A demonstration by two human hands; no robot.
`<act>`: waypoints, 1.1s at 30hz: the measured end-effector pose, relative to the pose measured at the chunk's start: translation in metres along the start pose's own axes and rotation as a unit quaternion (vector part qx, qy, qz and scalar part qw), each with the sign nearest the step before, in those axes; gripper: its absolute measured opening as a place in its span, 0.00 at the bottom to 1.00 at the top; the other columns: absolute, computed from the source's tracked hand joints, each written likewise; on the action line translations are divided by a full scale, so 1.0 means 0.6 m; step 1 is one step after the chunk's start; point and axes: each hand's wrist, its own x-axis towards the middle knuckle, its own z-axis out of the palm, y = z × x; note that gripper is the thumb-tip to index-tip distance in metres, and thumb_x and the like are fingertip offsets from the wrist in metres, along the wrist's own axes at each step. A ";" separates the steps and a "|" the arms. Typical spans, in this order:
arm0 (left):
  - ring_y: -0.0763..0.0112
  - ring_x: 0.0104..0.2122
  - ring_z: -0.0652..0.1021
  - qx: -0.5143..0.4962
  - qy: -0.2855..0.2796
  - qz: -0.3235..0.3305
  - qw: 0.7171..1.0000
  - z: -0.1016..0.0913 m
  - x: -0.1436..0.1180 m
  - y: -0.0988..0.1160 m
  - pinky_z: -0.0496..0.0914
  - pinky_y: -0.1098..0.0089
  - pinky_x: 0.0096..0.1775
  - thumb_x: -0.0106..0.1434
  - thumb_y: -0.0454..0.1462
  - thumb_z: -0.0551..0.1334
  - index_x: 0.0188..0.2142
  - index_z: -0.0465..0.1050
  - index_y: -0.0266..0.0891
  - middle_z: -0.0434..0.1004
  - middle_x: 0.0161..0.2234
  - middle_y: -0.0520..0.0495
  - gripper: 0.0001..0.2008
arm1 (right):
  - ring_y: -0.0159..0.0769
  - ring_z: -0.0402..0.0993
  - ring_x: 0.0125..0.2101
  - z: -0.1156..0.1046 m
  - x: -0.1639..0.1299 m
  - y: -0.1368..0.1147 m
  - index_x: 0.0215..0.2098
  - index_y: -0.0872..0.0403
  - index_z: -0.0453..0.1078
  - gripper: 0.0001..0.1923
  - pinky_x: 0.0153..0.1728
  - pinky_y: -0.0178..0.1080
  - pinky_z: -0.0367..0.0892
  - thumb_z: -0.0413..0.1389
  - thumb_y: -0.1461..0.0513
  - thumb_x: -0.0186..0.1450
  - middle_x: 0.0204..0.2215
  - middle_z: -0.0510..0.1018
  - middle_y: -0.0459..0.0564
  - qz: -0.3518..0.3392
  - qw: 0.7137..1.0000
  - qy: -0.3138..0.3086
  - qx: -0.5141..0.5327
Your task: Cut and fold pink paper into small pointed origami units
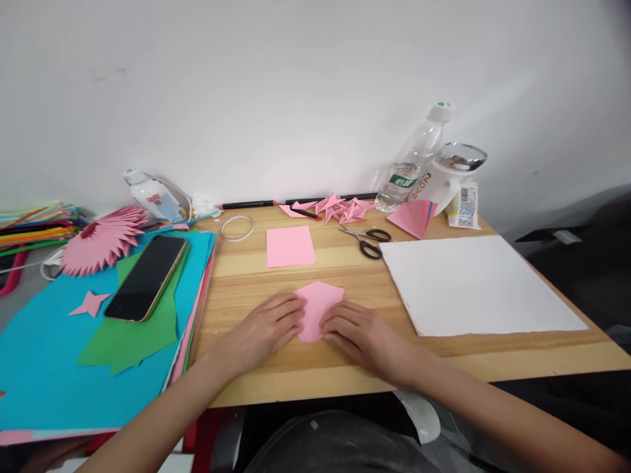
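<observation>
Both hands cover the folded pink paper's lower side edges.

Folded paper at lower centre: pink. Square sheet above it: same pink. Folded pieces near wall, centre: pink. Scissors: black handles, silver blades. Board at right: white. Paper stack at left: blue top sheet, green sheet over it, pink edges beneath. Phone: black screen, gold rim. Fan shape upper left: pink. Table: pale wood grain. Bottle: clear, green label, white cap.
</observation>
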 end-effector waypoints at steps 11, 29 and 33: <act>0.63 0.55 0.68 -0.131 -0.015 -0.056 0.990 -0.007 -0.001 0.005 0.67 0.59 0.55 0.65 0.35 0.56 0.41 0.72 0.36 0.72 0.51 0.40 0.09 | 0.37 0.71 0.29 0.026 0.024 0.006 0.31 0.55 0.65 0.04 0.28 0.37 0.65 0.51 0.68 0.64 0.28 0.76 0.49 0.138 0.988 0.050 -0.049; 0.61 0.50 0.70 -0.192 0.017 -0.126 0.973 0.007 0.006 0.019 0.69 0.57 0.50 0.64 0.37 0.58 0.49 0.66 0.37 0.72 0.46 0.40 0.13 | 0.39 0.71 0.35 0.009 0.008 -0.025 0.40 0.57 0.70 0.11 0.33 0.40 0.69 0.45 0.68 0.67 0.36 0.76 0.55 0.083 0.985 0.037 -0.150; 0.61 0.50 0.71 -0.189 0.035 -0.115 0.975 0.009 0.006 0.016 0.70 0.56 0.50 0.64 0.37 0.58 0.50 0.65 0.37 0.73 0.46 0.40 0.15 | 0.47 0.63 0.55 0.013 -0.024 -0.062 0.54 0.63 0.63 0.18 0.51 0.49 0.66 0.43 0.68 0.68 0.51 0.71 0.61 -0.019 0.985 0.004 -0.173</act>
